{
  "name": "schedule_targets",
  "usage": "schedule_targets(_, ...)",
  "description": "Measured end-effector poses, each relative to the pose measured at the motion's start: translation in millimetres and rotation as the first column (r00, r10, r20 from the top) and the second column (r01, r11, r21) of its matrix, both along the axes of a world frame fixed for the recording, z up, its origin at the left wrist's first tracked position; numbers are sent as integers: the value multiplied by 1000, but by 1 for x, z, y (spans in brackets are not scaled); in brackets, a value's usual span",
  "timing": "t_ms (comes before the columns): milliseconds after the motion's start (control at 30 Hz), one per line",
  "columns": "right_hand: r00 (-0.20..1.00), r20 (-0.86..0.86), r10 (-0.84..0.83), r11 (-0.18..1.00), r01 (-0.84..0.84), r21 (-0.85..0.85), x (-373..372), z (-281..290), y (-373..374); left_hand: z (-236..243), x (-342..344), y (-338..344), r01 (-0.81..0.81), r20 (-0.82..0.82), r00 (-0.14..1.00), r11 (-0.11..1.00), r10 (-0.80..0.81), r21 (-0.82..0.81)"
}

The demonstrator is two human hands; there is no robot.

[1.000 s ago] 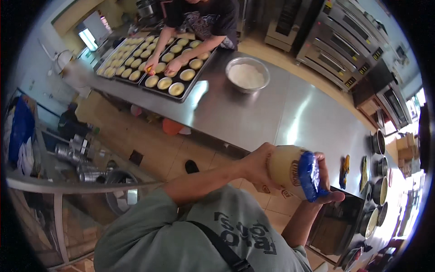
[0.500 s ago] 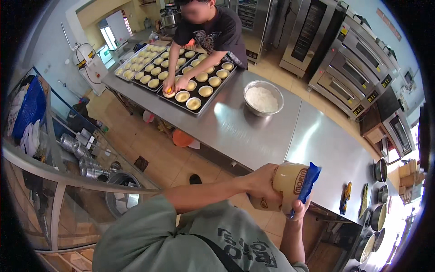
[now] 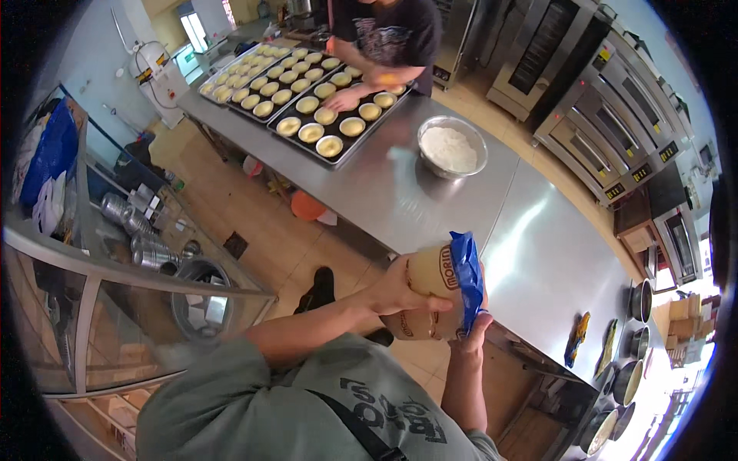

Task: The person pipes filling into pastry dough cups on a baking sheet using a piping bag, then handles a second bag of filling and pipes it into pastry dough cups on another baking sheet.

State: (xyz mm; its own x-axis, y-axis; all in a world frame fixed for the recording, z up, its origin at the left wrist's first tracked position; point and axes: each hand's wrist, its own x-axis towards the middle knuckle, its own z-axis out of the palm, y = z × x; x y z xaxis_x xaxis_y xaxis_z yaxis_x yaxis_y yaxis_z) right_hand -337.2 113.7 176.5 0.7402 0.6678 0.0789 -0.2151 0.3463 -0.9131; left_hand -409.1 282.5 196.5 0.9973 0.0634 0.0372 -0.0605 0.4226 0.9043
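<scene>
A cream-coloured plastic package with a blue crimped end (image 3: pixel 430 269) is held up before me, short of the steel table's near edge. My left hand (image 3: pixel 396 288) wraps round its left side, thumb lying across the front. My right hand (image 3: pixel 473 330) grips the blue end at lower right. Past it on the steel table (image 3: pixel 553 253) stand a metal bowl of white powder (image 3: pixel 451 147) and, at upper left, trays (image 3: pixel 340 147) of small filled cups.
A co-worker (image 3: pixel 388 34) leans over the trays, a hand among the cups. Steel ovens (image 3: pixel 592 115) line the back. A glass-sided case (image 3: pixel 131 330) stands at my left. Pans (image 3: pixel 629 382) and two opened wrappers (image 3: pixel 576 338) lie at right. My dark shoe (image 3: pixel 315 292) is on the tiled floor.
The package and both my hands have moved leftward in view, and up over the last half second. My shoe shows more. The co-worker's hands have shifted rightward along the near tray.
</scene>
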Motion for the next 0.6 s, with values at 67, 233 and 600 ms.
schedule_targets(67,994,-58,91,996,-90,15,-5,-16,8,-5,-6,10,-82,21,996,997,83,-14)
schedule_targets(233,988,89,129,990,-123,-68,-3,-5,71,-11,-2,47,-218,113,971,975,213,32)
schedule_targets(600,967,217,131,991,-123,-50,16,-21,258,-16,7,234,-262,123,961,955,246,139)
